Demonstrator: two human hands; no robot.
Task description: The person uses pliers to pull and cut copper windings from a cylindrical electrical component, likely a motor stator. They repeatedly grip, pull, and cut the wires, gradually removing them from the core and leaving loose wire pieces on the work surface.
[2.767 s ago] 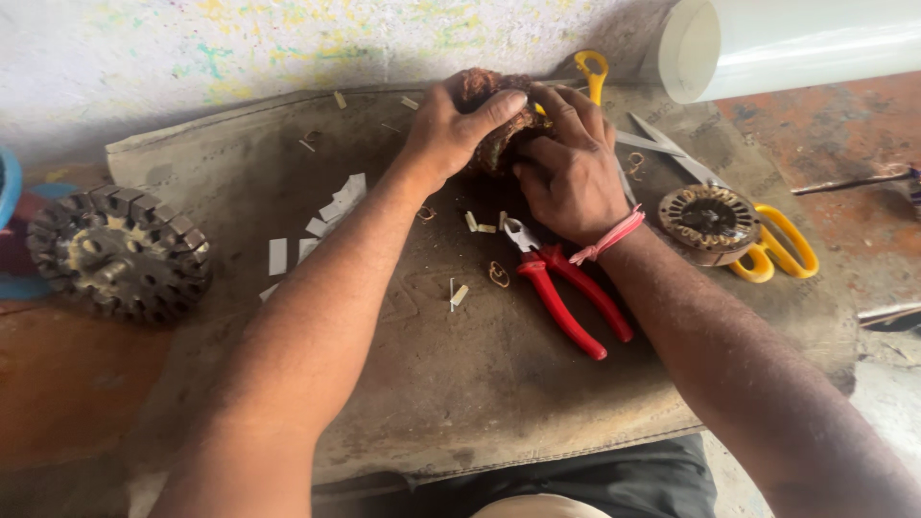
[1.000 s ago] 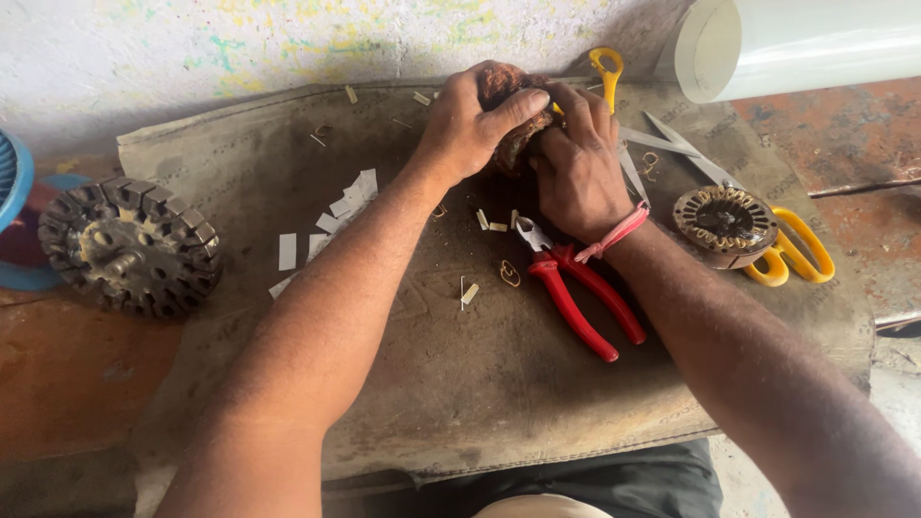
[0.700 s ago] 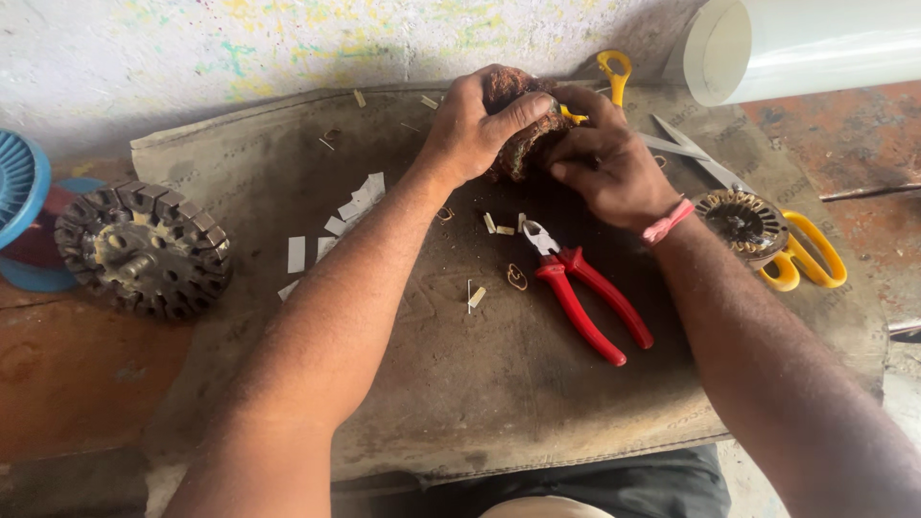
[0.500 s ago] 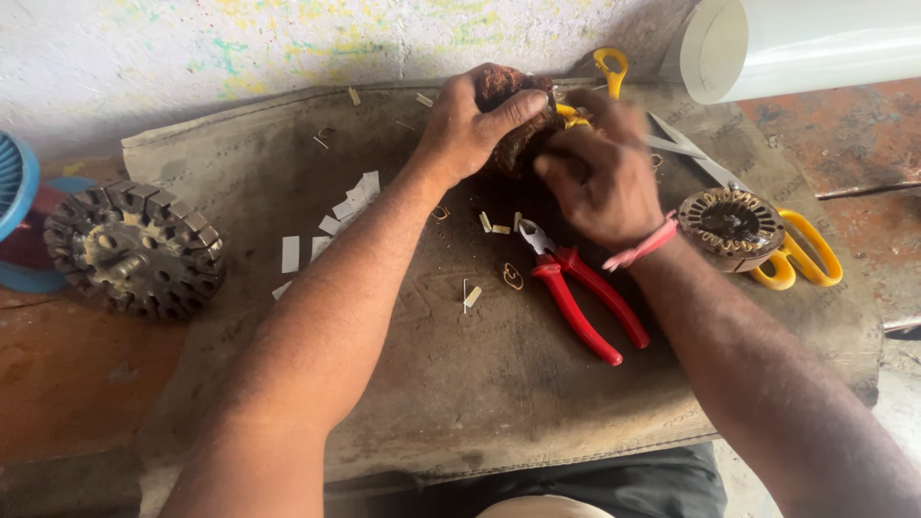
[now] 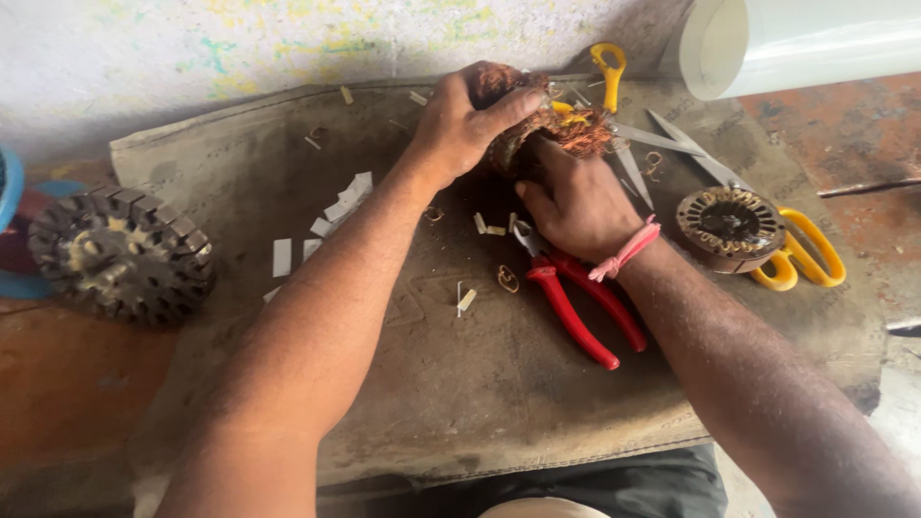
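Both hands on the copper coil at upper centre of the frame, resting on the grey cloth. Left hand is clamped over the coil's left side, fingers wrapped across its top. Right hand comes at it from below — fingers curled in against the coil's underside, but whether they actually pinch it, I can't tell.

Red pliers lie on the cloth just under the right wrist, jaws toward the coil. Yellow scissors sit just behind the coil, blades running right. A second, bigger yellow pair at right, with a round stator on top of it. Larger dark stator at far left, off the cloth. White paper strips scattered left of the left forearm.
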